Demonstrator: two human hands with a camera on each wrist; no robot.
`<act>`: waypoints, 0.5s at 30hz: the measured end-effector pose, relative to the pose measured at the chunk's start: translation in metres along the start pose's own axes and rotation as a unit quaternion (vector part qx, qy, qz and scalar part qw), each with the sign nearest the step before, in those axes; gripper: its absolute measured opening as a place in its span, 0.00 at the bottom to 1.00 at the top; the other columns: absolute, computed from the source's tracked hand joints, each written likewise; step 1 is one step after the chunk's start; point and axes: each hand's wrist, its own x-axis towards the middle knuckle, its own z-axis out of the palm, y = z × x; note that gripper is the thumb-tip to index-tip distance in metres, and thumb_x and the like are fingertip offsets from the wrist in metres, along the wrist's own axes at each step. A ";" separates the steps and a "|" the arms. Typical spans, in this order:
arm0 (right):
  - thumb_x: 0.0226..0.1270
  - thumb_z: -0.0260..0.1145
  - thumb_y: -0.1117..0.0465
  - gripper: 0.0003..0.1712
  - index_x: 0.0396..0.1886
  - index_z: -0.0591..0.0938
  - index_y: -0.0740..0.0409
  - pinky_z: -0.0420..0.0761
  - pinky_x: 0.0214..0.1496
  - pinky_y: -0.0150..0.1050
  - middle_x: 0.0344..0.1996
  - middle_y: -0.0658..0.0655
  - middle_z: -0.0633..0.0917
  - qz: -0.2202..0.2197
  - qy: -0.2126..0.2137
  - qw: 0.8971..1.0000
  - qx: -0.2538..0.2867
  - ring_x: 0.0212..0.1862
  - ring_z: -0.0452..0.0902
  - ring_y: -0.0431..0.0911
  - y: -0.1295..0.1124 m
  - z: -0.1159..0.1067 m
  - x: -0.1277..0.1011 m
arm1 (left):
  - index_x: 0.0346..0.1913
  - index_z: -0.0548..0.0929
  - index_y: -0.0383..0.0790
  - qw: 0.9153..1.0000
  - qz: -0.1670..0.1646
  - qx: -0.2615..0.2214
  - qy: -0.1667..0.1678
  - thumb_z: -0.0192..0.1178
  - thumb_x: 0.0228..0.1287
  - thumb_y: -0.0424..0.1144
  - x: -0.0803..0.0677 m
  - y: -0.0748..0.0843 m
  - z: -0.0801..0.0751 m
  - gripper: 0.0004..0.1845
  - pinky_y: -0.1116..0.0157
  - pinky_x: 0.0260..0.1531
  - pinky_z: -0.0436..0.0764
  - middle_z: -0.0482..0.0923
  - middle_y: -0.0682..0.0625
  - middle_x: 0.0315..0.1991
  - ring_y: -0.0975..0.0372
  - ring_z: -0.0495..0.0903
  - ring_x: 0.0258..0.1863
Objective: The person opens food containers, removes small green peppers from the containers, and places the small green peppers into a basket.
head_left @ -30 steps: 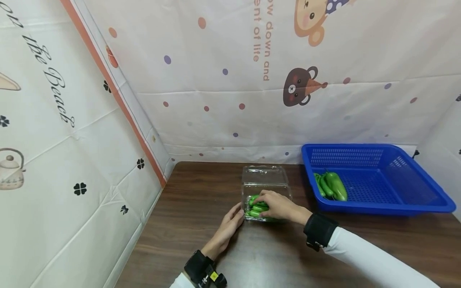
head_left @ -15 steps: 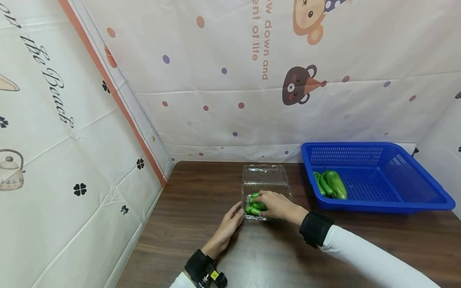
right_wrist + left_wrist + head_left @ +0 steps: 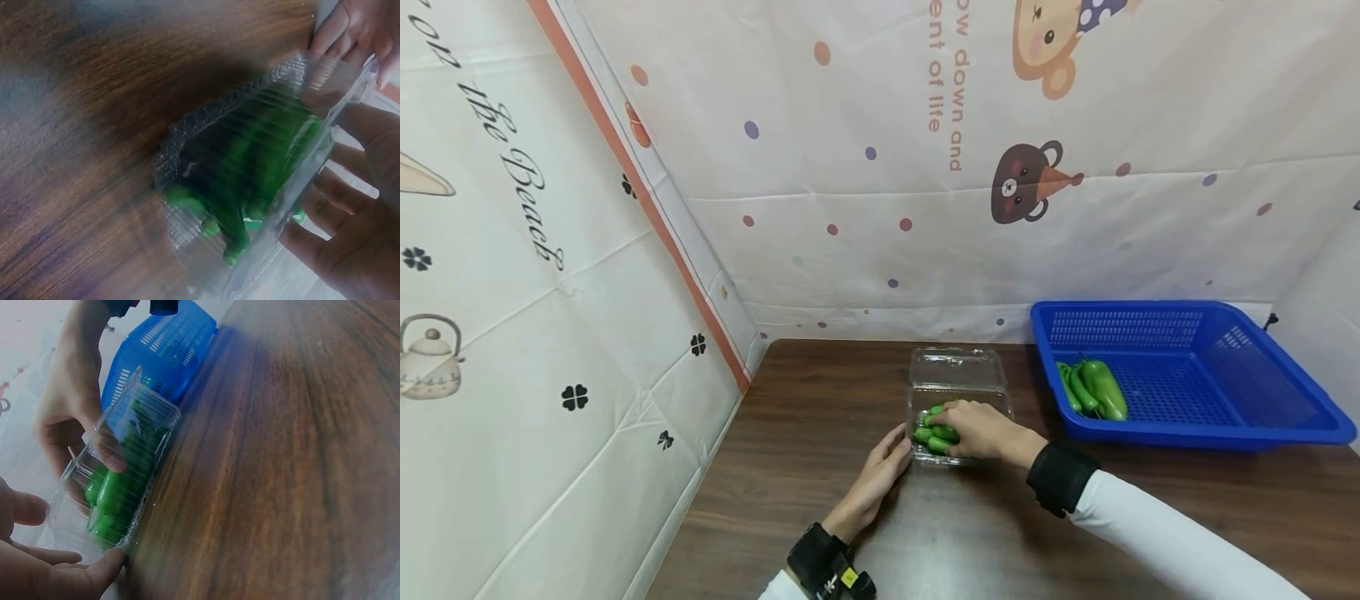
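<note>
A clear plastic clamshell box (image 3: 958, 367) lies with its lid folded back on the wooden table. Several green peppers (image 3: 940, 447) fill its near part. My left hand (image 3: 874, 477) rests against the box's left end, fingers fairly straight; in the left wrist view its fingertips touch the corner. Reaching over the rim, my right hand (image 3: 985, 429) pinches a green pepper (image 3: 115, 494) inside, thumb on the near side and fingers beyond. Part of the peppers is hidden by this hand. The right wrist view shows peppers (image 3: 269, 144) through the ribbed wall, blurred.
A blue perforated basket (image 3: 1195, 433) stands at the right rear of the table. Several green peppers (image 3: 1101, 392) lie at its left end. Printed white cloth (image 3: 850, 258) hangs behind and at the left. Brown tabletop (image 3: 820, 392) surrounds the box.
My right hand stays over the box, its fingers shifting slightly while the peppers under them move a little. The left hand keeps its place at the box's end.
</note>
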 end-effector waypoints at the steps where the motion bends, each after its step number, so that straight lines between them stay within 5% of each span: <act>1: 0.59 0.78 0.58 0.27 0.59 0.85 0.56 0.85 0.34 0.39 0.48 0.59 0.87 -0.002 0.003 1.000 0.006 0.37 0.82 0.44 0.001 -0.001 0.000 | 0.81 0.53 0.34 1.000 0.001 0.000 -0.001 0.45 0.84 0.47 0.000 0.000 0.000 0.33 0.47 0.80 0.60 0.49 0.31 0.81 0.43 0.55 0.80; 6: 0.58 0.77 0.60 0.27 0.59 0.85 0.57 0.74 0.29 0.31 0.40 0.54 0.86 -0.009 0.014 0.999 0.029 0.30 0.71 0.37 0.004 -0.009 -0.002 | 0.81 0.52 0.33 1.000 0.001 -0.005 0.001 0.46 0.83 0.46 0.001 0.000 0.001 0.34 0.47 0.81 0.59 0.48 0.30 0.81 0.42 0.55 0.80; 15: 0.60 0.74 0.61 0.27 0.61 0.82 0.59 0.59 0.23 0.28 0.42 0.54 0.85 0.006 0.024 0.997 0.072 0.21 0.57 0.35 0.005 -0.027 -0.001 | 0.81 0.52 0.34 1.000 -0.003 0.001 0.002 0.45 0.84 0.45 0.000 0.000 0.000 0.33 0.46 0.80 0.59 0.48 0.30 0.81 0.42 0.55 0.79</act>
